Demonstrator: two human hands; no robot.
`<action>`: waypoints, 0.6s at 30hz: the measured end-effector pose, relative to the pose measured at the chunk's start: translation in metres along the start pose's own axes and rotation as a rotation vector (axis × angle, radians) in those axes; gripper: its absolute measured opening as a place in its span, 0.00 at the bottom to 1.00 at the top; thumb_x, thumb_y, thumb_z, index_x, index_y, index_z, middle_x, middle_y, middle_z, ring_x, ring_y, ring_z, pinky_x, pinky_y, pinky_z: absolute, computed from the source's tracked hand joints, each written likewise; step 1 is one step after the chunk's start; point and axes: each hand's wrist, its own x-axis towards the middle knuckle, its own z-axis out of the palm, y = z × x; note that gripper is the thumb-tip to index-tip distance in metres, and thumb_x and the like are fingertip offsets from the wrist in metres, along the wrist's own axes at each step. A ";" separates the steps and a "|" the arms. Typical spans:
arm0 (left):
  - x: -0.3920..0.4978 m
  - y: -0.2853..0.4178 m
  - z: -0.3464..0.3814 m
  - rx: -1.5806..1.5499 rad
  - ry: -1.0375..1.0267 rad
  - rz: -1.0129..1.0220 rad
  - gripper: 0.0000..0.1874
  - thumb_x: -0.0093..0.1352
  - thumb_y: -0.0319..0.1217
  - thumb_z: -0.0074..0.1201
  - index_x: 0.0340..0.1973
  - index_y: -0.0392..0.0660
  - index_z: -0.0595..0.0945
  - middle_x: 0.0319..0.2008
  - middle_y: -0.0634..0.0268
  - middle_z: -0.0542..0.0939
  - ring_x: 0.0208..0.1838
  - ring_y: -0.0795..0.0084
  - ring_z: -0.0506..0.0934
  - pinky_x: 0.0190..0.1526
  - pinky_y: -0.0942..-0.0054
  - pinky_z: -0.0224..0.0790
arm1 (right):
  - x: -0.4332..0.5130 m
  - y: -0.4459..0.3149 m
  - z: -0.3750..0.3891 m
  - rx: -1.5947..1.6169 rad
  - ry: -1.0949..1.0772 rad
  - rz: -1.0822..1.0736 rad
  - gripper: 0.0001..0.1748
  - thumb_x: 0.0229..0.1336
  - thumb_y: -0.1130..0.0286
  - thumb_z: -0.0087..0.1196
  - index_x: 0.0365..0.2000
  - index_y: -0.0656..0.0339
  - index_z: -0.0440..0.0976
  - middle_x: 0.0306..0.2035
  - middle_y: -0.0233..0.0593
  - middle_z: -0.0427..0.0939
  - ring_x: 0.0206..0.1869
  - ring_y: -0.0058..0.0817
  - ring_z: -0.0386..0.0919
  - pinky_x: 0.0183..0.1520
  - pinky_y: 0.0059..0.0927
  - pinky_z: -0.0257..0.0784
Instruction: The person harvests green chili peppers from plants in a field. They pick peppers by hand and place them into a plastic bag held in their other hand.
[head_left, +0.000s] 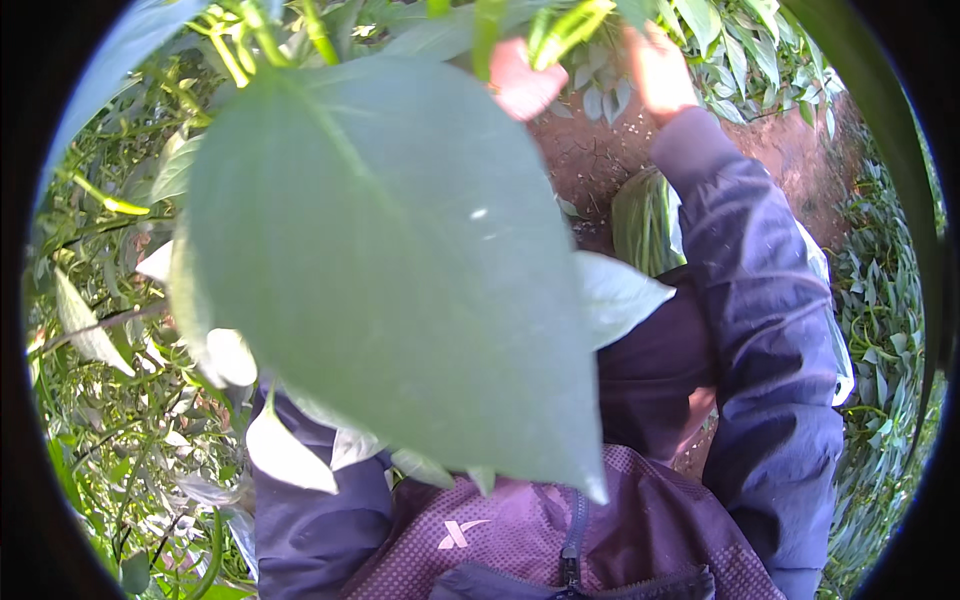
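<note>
A large green leaf (397, 262), very close to the camera, covers the middle of the head view. My left hand (527, 81) shows only partly at its upper right edge, overexposed, next to bright green slender pods or stems (574, 34). To the right, my right hand (660, 71) reaches up into the foliage, with its fingertips blurred among the leaves. Whether either hand holds anything cannot be told. Below my hands, beside my right sleeve, lies a bundle of long green produce (645, 221), perhaps peppers, with pale plastic next to it.
Dense leafy plants (97, 420) fill the left side, with a slender green pod (124, 207) among them. More foliage (877, 315) lines the right. Bare brown soil (802, 165) runs between the plants. Pale plastic (840, 360) shows beyond my right sleeve.
</note>
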 end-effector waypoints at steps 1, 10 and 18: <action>0.005 -0.002 -0.008 -0.079 0.030 0.101 0.13 0.72 0.33 0.60 0.49 0.41 0.80 0.26 0.74 0.76 0.23 0.82 0.73 0.23 0.77 0.65 | 0.003 0.008 0.006 -0.102 -0.069 -0.097 0.26 0.67 0.55 0.56 0.56 0.62 0.74 0.52 0.54 0.80 0.55 0.45 0.80 0.59 0.40 0.75; 0.029 -0.009 -0.050 -0.479 0.144 0.155 0.12 0.72 0.31 0.62 0.43 0.41 0.74 0.21 0.71 0.73 0.18 0.81 0.69 0.21 0.78 0.61 | 0.030 0.038 0.087 -0.276 0.060 -0.182 0.34 0.62 0.55 0.62 0.64 0.60 0.67 0.61 0.56 0.75 0.61 0.50 0.77 0.64 0.45 0.74; 0.044 -0.003 -0.072 -0.316 0.270 0.240 0.12 0.71 0.33 0.63 0.42 0.44 0.76 0.23 0.71 0.71 0.19 0.80 0.66 0.23 0.76 0.60 | 0.018 0.020 0.146 -0.137 0.085 -0.074 0.35 0.63 0.62 0.58 0.68 0.55 0.63 0.68 0.53 0.67 0.66 0.53 0.71 0.67 0.49 0.71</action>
